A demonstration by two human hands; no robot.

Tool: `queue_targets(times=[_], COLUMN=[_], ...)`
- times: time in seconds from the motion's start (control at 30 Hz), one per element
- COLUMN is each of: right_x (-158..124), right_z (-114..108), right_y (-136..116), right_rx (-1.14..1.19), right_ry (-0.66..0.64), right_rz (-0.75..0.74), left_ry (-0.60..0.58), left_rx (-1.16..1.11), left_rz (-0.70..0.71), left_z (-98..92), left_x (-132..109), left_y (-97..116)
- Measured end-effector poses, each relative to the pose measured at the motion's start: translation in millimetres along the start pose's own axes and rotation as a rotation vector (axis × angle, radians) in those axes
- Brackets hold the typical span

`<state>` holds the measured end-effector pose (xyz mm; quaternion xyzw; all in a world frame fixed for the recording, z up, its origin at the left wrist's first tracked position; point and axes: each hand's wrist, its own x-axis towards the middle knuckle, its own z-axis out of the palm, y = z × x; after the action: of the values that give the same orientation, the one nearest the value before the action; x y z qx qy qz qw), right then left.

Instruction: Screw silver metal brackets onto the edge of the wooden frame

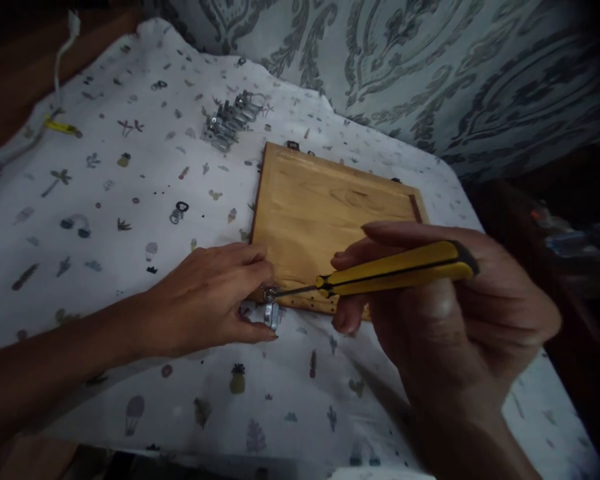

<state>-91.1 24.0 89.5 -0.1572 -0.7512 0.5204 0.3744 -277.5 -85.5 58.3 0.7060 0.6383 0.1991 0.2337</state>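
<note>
A wooden panel point(325, 213) lies flat on a white patterned cloth point(105, 220). My right hand point(445, 313) is closed around a screwdriver point(395, 270) with a yellow and black handle. Its thin tip points left to a small metal fitting point(271, 308) at the panel's near left corner. My left hand point(210, 300) rests on the cloth at that corner, with thumb and fingers pinched on the metal fitting, holding it against the wood's edge.
A pile of several metal fittings point(230, 120) lies on the cloth beyond the panel's far left corner. A white cable point(63, 57) and a yellow tag point(63, 127) sit at the far left. A patterned curtain point(430, 73) hangs behind. The cloth's edge drops off at the right.
</note>
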Motion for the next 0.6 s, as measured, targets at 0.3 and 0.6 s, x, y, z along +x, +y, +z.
queue_targets(times=[0.3,0.6], right_x=[6,-2], right_z=[2,-2], right_y=[1,-16], right_rx=[0.052,0.033], right_ry=[0.008,0.078], right_rz=[-0.047,-0.018], left_ry=[0.018,0.044], left_rx=[0.033,0.024], left_rz=[-0.007,0.019], left_z=[1.5,4.1], left_x=[0,-3], left_y=[1,-3])
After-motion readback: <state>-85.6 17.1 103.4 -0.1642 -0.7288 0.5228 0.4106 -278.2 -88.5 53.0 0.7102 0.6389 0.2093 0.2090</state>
